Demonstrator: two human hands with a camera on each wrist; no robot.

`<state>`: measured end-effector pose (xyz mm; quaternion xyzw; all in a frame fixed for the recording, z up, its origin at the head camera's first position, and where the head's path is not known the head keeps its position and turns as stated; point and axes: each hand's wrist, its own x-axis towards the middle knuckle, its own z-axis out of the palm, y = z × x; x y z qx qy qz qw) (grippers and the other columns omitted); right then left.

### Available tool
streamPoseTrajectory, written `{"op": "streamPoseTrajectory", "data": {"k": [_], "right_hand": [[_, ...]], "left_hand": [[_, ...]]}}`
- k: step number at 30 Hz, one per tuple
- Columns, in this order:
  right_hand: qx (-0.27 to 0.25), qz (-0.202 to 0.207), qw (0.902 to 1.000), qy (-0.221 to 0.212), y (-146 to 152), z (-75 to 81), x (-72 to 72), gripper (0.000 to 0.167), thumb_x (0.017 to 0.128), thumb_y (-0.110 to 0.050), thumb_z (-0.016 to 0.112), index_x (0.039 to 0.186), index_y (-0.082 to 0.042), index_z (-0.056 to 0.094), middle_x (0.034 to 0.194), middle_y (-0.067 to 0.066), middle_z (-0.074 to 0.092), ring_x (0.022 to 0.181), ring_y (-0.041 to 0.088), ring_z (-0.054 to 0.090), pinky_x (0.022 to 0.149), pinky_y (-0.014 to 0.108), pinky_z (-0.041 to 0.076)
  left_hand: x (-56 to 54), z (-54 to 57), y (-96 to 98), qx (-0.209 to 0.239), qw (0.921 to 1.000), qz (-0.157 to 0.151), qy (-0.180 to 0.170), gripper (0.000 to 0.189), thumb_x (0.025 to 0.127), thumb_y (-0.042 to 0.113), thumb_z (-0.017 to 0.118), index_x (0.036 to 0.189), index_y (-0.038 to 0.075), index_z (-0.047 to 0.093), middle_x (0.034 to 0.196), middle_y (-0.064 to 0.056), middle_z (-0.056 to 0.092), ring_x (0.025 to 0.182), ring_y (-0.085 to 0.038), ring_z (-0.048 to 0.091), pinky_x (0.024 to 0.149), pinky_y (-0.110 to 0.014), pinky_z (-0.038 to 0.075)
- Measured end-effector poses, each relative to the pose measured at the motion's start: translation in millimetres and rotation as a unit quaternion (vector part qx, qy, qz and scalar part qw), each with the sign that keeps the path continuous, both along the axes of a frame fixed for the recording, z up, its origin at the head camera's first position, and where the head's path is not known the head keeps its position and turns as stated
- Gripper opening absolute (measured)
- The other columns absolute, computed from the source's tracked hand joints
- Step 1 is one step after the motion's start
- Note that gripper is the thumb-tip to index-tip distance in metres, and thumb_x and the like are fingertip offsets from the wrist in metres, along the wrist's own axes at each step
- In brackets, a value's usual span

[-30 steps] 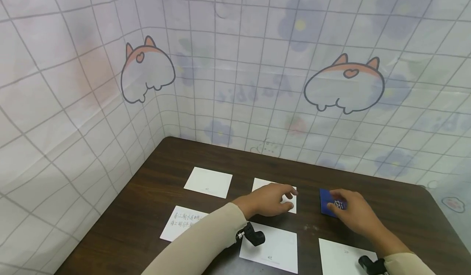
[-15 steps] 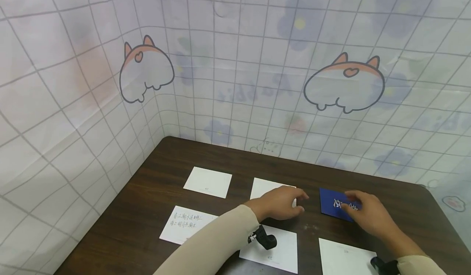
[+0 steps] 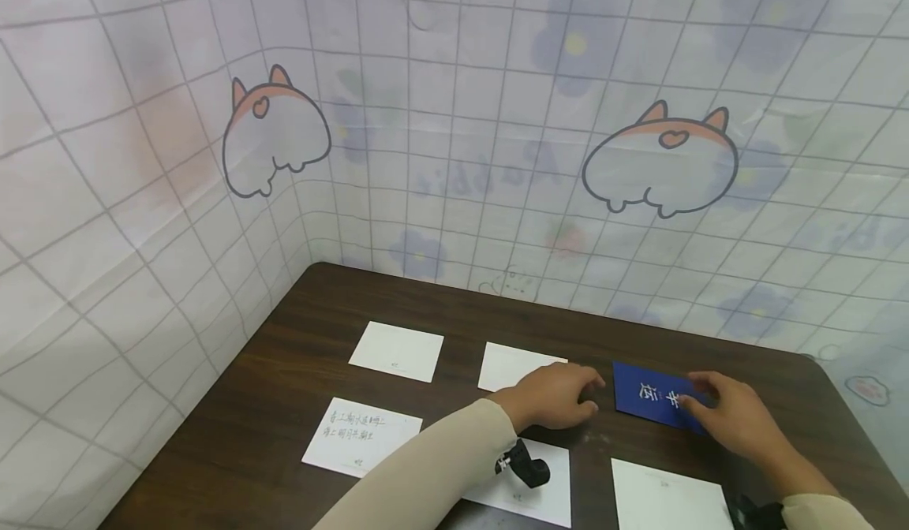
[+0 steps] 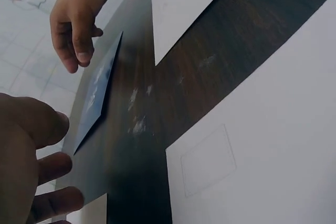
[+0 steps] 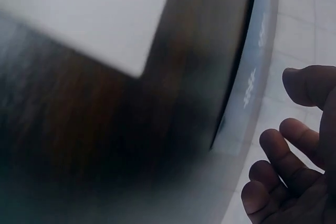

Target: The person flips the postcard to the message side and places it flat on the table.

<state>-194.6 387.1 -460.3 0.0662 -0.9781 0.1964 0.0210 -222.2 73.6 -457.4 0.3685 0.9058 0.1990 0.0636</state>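
A dark blue card (image 3: 642, 396) with white characters lies flat at the right of the dark table. Over its right end hovers my right hand (image 3: 738, 419), thumb and fingers spread apart and loosely bent. The right wrist view shows nothing between those fingers (image 5: 283, 156). To the left of the blue card is my left hand (image 3: 557, 396), fingers relaxed and holding nothing; it partly covers a white card (image 3: 514, 366) at the back. In the left wrist view the blue card (image 4: 97, 98) lies between both hands.
Another white card (image 3: 398, 350) lies at the back left, with a handwritten card (image 3: 362, 435) in front of it. My left forearm overlaps a white card (image 3: 547, 483) at the front middle; one more white card (image 3: 667, 498) is at front right. A patterned curtain (image 3: 497, 159) borders the table.
My right hand has moved right, off the blue card's middle, uncovering its characters. The left hand has shifted right too, away from the back white card. The view has turned slightly.
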Motion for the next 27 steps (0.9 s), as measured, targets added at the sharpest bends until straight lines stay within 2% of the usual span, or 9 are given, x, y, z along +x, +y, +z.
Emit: {"op": "streamPoseTrajectory", "data": {"k": [5, 9, 13, 17, 21, 27], "right_hand": [[0.007, -0.013, 0.9997, -0.018, 7.3, -1.5, 0.2, 0.067, 0.098, -0.039, 0.07, 0.135, 0.014, 0.052, 0.13, 0.039, 0.055, 0.118, 0.06, 0.05, 0.091, 0.071, 0.041], [0.017, -0.02, 0.9991, -0.034, 14.2, -1.4, -0.5, 0.071, 0.097, -0.04, 0.07, 0.136, 0.016, 0.049, 0.134, 0.041, 0.051, 0.121, 0.064, 0.043, 0.093, 0.074, 0.036], [0.027, -0.017, 0.9985, -0.045, 19.8, -3.1, -1.2, 0.074, 0.095, -0.039, 0.073, 0.137, 0.017, 0.048, 0.134, 0.042, 0.049, 0.121, 0.065, 0.04, 0.097, 0.076, 0.028], [0.029, -0.012, 0.9982, -0.051, 22.2, -6.7, -1.7, 0.077, 0.091, -0.037, 0.077, 0.137, 0.018, 0.048, 0.134, 0.042, 0.05, 0.121, 0.064, 0.04, 0.098, 0.076, 0.026], [0.024, -0.009, 0.9983, -0.052, 21.9, -7.3, -1.6, 0.08, 0.088, -0.037, 0.08, 0.137, 0.018, 0.047, 0.133, 0.041, 0.052, 0.121, 0.064, 0.041, 0.097, 0.076, 0.03], [0.024, 0.02, 0.9986, -0.043, 20.6, -8.5, -0.7, 0.088, 0.082, -0.04, 0.085, 0.137, 0.017, 0.048, 0.129, 0.04, 0.056, 0.119, 0.062, 0.047, 0.094, 0.074, 0.035]], "left_hand": [[2.9, 0.9, 6.6, -0.03, 0.9976, 0.022, 0.058, 0.035, 0.101, 0.039, 0.061, 0.134, 0.029, 0.065, 0.127, 0.013, 0.063, 0.118, -0.007, 0.058, 0.099, -0.026, 0.044], [4.1, 2.2, 9.3, -0.034, 0.996, 0.032, 0.076, 0.034, 0.1, 0.041, 0.061, 0.133, 0.03, 0.066, 0.127, 0.012, 0.063, 0.118, -0.01, 0.057, 0.1, -0.029, 0.043], [3.7, -0.8, 10.4, -0.036, 0.9957, 0.034, 0.079, 0.035, 0.1, 0.042, 0.061, 0.132, 0.03, 0.066, 0.127, 0.012, 0.063, 0.118, -0.01, 0.056, 0.1, -0.029, 0.042], [2.9, -4.2, 9.5, -0.038, 0.9956, 0.038, 0.077, 0.035, 0.1, 0.043, 0.061, 0.132, 0.03, 0.066, 0.128, 0.012, 0.063, 0.118, -0.01, 0.055, 0.1, -0.029, 0.042], [2.5, -4.9, 9.7, -0.041, 0.9952, 0.041, 0.079, 0.034, 0.1, 0.043, 0.062, 0.132, 0.031, 0.066, 0.128, 0.012, 0.062, 0.117, -0.01, 0.054, 0.1, -0.03, 0.042], [4.6, -3.2, 10.5, -0.047, 0.9951, 0.046, 0.074, 0.036, 0.1, 0.046, 0.062, 0.133, 0.033, 0.065, 0.128, 0.011, 0.06, 0.119, -0.01, 0.05, 0.102, -0.032, 0.04]]}}
